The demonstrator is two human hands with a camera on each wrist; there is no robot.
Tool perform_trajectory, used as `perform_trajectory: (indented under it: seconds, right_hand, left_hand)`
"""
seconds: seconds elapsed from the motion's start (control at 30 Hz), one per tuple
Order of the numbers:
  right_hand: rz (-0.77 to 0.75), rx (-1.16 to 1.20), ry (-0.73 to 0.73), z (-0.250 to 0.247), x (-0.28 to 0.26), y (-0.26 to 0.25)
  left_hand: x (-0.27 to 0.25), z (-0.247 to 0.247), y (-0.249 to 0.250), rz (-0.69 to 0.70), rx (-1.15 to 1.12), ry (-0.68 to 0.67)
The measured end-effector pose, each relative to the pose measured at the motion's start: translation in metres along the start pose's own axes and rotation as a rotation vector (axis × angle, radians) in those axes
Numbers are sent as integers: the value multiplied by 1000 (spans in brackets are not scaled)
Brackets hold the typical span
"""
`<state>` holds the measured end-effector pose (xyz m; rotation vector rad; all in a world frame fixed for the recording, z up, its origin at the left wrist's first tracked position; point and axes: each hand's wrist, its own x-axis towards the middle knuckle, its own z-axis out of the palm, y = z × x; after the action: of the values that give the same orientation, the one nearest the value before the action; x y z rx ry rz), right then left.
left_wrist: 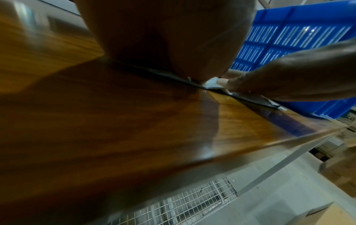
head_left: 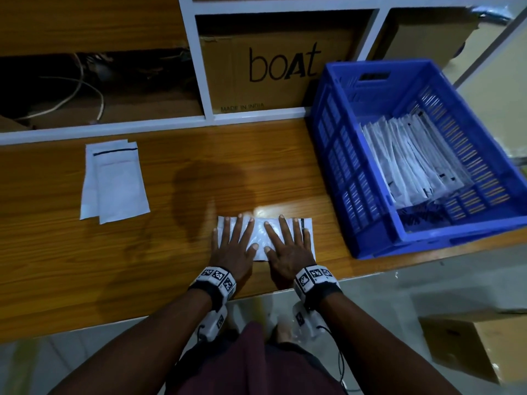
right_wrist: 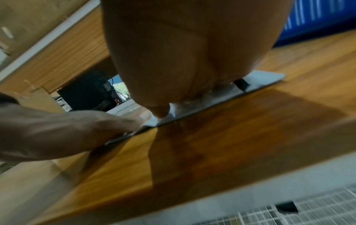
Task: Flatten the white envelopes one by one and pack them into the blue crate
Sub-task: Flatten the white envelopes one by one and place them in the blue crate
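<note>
- Head view: the left hand [head_left: 232,246] and right hand [head_left: 288,248] lie palm-down, fingers straight and spread, pressing one white plastic envelope [head_left: 261,235] flat on the brown wooden tabletop [head_left: 85,266], near the front edge.
- Risk, as I judge it: the slick film (it gleams under the light) could slide or spring back wrinkled if the palms lift unevenly.
- The blue slatted plastic crate [head_left: 370,181] sits just right of the envelope, with a fanned row of white envelopes [head_left: 413,158] already inside.
- Two more white envelopes [head_left: 114,181] wait, overlapping, at far left.
- The crate's near wall stands in the way; the envelope must be lifted over it.
- A brown cardboard box [head_left: 273,69] sits in the shelf behind.
</note>
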<state>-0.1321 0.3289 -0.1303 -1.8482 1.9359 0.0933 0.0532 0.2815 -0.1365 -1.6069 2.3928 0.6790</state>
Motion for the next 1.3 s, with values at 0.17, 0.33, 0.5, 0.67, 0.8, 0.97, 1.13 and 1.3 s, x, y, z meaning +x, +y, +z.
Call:
perform_trajectory:
  seconds: [0.17,0.33,0.5,0.67,0.8,0.97,1.13,1.3]
  right_hand:
    - [-101,-69,64,-11,-3,-19]
    - [-58,-28,44,2,0,-19]
    - [-77,-11,-31,-2,5,-17]
    - [-105,-12,-113,-12,12,-7]
    - [-103,-64,14,-11,7,-12]
    - [-65,58,16,-2,-1,-16]
    - [-77,26,-122,-15,5,-13]
    - [-99,78,-125,-42,2,-11]
  left_hand:
    - [-1,0,2,-11,0,7]
    - [0,-7,3,-13,11,-64]
    - [-4,-8,3,53,67,36]
    - [-4,-2,8,39,-13,-41]
    - [-3,-1,7,36,-35,-35]
    - [0,-1,7,19,-1,-57]
    - [0,-5,7,21,-22,-81]
    - [1,-26,7,21,-75,-132]
